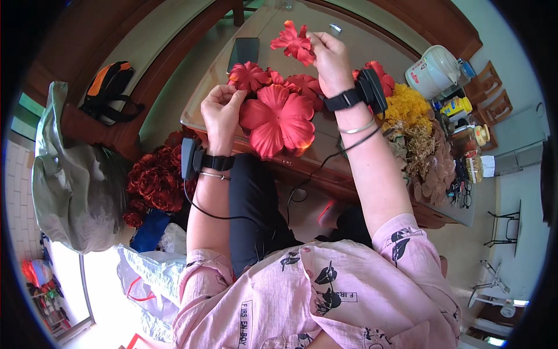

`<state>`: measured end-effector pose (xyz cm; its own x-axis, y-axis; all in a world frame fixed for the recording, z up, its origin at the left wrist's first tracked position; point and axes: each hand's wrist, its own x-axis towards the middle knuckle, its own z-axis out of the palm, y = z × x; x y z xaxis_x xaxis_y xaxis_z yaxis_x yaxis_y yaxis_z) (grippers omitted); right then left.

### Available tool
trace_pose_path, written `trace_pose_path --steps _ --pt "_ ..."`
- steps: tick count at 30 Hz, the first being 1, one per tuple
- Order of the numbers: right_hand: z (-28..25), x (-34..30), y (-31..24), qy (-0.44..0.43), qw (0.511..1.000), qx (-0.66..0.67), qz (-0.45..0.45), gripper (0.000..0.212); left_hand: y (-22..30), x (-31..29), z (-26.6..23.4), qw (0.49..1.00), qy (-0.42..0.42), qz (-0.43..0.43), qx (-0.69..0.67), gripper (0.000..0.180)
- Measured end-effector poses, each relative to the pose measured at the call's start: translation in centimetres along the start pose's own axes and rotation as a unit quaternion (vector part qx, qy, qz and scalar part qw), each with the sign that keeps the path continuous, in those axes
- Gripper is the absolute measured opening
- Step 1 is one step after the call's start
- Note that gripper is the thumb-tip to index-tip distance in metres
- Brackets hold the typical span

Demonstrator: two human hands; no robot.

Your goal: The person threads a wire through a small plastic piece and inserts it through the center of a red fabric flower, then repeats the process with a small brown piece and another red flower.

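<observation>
Right hand [332, 58] is pinching a red flower [292, 42] pointing left; left hand [221, 113] is pinching closed near the table [261, 26] corner.

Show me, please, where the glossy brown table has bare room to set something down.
The table looks bare between the right hand and white plastic jug, and beyond the dark phone. Red fabric flowers crowd its near edge; ruffled yellow flowers, its right.
</observation>
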<state>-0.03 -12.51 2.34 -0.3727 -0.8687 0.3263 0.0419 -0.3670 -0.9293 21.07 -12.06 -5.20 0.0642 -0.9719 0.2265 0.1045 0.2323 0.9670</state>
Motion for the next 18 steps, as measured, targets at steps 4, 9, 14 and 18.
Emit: trace_pose_path --steps 4,9,14,18 --pt "-0.7 -3.8 -2.2 -0.041 0.999 0.028 -0.008 0.015 3.3 -2.8 0.3 0.977 0.056 0.133 0.155 0.018" --pt "-1.6 -9.2 -5.0 -0.058 0.997 -0.040 -0.022 0.016 7.4 -8.0 3.1 0.961 -0.081 0.244 0.106 0.042" --pt "-3.2 -13.3 -7.1 -0.071 0.995 -0.069 -0.008 0.016 8.5 -11.2 5.7 0.976 -0.159 0.146 0.031 0.055" --pt "-5.7 -15.4 -8.1 -0.071 0.991 -0.104 -0.049 0.017 8.2 -12.9 7.5 0.970 -0.183 -0.035 -0.154 0.023"
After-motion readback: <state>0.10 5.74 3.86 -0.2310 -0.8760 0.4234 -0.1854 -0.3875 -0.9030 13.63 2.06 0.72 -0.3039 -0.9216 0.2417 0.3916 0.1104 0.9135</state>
